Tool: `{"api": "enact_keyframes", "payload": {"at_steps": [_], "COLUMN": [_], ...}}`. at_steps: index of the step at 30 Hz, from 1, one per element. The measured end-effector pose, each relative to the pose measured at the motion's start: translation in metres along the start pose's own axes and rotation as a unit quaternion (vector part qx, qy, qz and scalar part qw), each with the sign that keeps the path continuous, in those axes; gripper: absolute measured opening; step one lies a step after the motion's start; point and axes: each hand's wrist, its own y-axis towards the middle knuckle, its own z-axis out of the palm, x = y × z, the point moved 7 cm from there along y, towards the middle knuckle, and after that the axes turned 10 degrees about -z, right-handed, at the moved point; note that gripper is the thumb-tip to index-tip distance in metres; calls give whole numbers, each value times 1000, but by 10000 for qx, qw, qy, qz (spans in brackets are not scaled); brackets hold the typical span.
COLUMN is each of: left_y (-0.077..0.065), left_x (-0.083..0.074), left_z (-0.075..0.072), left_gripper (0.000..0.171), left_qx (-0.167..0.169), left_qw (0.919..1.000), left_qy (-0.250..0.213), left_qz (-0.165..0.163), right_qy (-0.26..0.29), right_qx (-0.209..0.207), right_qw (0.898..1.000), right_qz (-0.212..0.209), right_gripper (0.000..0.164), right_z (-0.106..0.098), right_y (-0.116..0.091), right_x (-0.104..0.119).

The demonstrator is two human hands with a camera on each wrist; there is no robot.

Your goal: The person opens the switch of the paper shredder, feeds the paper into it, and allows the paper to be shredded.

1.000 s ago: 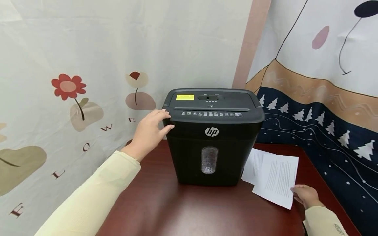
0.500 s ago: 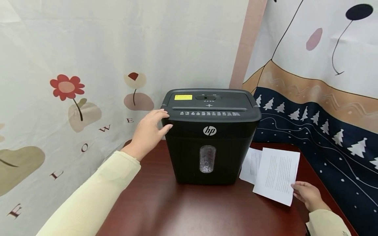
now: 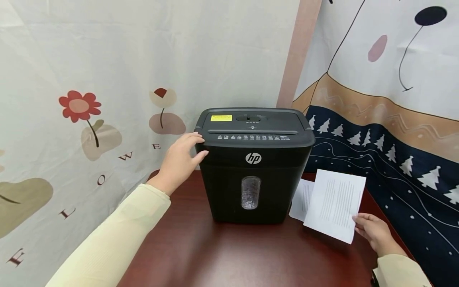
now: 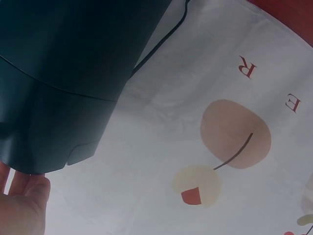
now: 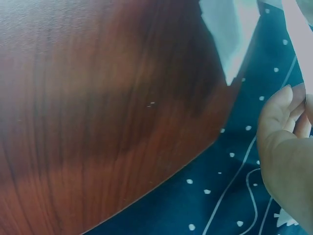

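A black paper shredder (image 3: pixel 233 187) with a slot in its top stands upright in the head view. My left hand (image 3: pixel 181 162) rests on the shredder's left top corner, fingertips on the lid's edge and thumb apart by the front. The left wrist view shows that hand (image 4: pixel 24 203) touching the lid's rim, part of it cut off by the frame. My right hand (image 3: pixel 374 233) pinches a printed sheet of paper (image 3: pixel 333 205) by its right edge, tilted above the table. Beneath it, partly hidden, more printed paper (image 3: pixel 300 199) lies beside the shredder.
Everything stands on a dark red wooden table (image 3: pixel 251 255). A patterned white curtain (image 3: pixel 233 52) hangs behind and to the left. On the right is a navy cloth with white trees (image 3: pixel 358 153). A black cord (image 4: pixel 164 41) runs behind the shredder.
My right hand has lifted the printed sheet up off the paper below and raised it slightly. The left hand stays at the shredder's corner. The head view has shifted a little to the right.
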Motion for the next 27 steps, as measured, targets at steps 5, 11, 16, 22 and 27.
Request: {"api": "enact_keyframes", "payload": {"at_steps": [5, 11, 16, 22, 27], "left_y": [0, 0, 0, 0, 0], "left_x": [-1, -2, -2, -2, -1], "left_z": [0, 1, 1, 1, 1], "left_gripper": [35, 35, 35, 35, 36], "left_qx": [-22, -11, 11, 1, -53], "left_qw": [10000, 10000, 10000, 10000, 9999], "left_qy": [29, 49, 42, 83, 87], "left_qz": [55, 56, 48, 46, 69], "right_qy": [124, 307, 404, 653, 989], "right_qx": [60, 25, 61, 54, 64], "right_qw": [9998, 9992, 9987, 9969, 9938], "right_qz": [-157, -243, -299, -438, -499], "right_gripper": [40, 22, 12, 8, 17], "right_z": [1, 0, -2, -6, -7], "right_y": [-4, -9, -12, -17, -22], "right_x": [10, 20, 27, 38, 47]}}
